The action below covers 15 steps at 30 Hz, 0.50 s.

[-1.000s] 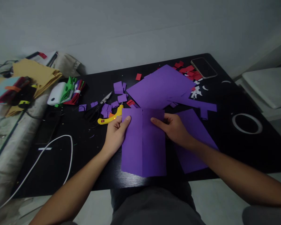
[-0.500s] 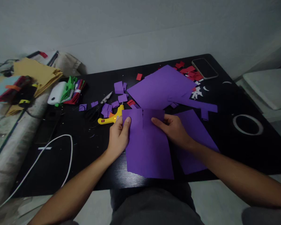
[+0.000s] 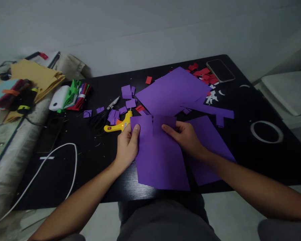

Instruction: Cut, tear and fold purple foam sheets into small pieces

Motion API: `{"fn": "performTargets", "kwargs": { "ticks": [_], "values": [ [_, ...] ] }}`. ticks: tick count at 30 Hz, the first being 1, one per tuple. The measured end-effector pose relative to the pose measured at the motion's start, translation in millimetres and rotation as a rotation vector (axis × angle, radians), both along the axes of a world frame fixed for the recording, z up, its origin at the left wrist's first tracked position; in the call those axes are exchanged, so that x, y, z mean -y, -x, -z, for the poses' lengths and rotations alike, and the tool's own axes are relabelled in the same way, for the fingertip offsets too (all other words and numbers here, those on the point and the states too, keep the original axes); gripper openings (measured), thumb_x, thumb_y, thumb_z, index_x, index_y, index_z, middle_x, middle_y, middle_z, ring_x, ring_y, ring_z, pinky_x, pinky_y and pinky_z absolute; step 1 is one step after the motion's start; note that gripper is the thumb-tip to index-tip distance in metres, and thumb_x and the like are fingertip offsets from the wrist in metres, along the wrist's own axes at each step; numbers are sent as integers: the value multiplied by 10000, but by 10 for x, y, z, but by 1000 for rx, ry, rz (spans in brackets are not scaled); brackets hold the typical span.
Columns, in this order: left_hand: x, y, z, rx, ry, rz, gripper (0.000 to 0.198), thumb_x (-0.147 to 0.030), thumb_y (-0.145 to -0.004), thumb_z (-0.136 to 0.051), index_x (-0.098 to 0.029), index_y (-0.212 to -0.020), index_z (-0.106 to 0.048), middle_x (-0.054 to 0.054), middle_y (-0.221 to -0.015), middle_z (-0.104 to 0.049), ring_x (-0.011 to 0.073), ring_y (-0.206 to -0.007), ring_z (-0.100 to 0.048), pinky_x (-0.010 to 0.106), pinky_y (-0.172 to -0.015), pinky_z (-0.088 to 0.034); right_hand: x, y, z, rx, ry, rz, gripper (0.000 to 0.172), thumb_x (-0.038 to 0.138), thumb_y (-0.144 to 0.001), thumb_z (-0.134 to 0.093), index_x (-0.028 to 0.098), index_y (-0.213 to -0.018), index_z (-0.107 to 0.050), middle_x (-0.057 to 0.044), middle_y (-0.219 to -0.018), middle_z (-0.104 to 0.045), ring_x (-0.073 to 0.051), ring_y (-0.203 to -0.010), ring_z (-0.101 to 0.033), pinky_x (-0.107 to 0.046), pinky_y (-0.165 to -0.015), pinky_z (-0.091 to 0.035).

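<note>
A sheet of purple paper (image 3: pixel 160 160) with a slit running down from its top edge is held up between both hands, over the table's near side. My left hand (image 3: pixel 127 145) pinches its left edge, thumb in front. At the upper right of the sheet, my right hand (image 3: pixel 187 137) grips it with the thumb on the face and the fingers behind. Just beyond my left hand lies a yellow glue gun (image 3: pixel 118 126). Scissors (image 3: pixel 106 113) with dark handles rest left of it. A second purple sheet (image 3: pixel 213 147) lies partly under my right forearm.
A large purple sheet (image 3: pixel 173 90) and a purple strip (image 3: pixel 210 109) lie farther back. Red scraps (image 3: pixel 207 76), white scraps (image 3: pixel 212 97) and a phone (image 3: pixel 220 70) are at the back right. A white ring (image 3: pixel 253 132) sits right. A white cable (image 3: pixel 75 164) curves along the left.
The lower edge of the held purple sheet has swung slightly to the right. Both hands keep their grip in nearly the same place. The view has shifted a little.
</note>
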<state>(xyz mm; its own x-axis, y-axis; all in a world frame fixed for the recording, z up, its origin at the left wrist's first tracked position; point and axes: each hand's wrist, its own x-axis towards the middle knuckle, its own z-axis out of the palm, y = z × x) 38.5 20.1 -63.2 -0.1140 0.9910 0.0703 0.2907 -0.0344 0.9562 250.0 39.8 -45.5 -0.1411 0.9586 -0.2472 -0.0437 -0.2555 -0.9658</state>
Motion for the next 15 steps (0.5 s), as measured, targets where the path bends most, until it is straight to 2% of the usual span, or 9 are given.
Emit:
{"fn": "performTargets", "kwargs": {
  "ticks": [7,11,15],
  "values": [
    [-1,1,22,28,3,-9,332,-499,-1009,-553,-196,-934,-667,22,-838,-636,176,-765,-558,301,-773,-477,4,2,-12,15,-12,14,437,563,-732,-855,172,-920,-798,-77,-913,-799,-203,-760,-708,-303,-650,-569],
    [-10,3,13,17,-3,-21,334,-491,-1005,-563,-195,-876,-652,17,-804,-617,179,-774,-560,301,-784,-477,6,1,-1,37,-30,20,453,577,-735,-848,174,-937,-801,-82,-922,-802,-212,-763,-713,-311,-649,-574],
    [-22,0,-5,30,-11,-7,336,-496,-1006,-558,-191,-917,-666,28,-846,-641,186,-801,-575,311,-810,-481,10,2,16,78,-65,26,454,593,-754,-826,176,-931,-799,-80,-916,-802,-223,-771,-717,-319,-645,-574]
  ]
}}
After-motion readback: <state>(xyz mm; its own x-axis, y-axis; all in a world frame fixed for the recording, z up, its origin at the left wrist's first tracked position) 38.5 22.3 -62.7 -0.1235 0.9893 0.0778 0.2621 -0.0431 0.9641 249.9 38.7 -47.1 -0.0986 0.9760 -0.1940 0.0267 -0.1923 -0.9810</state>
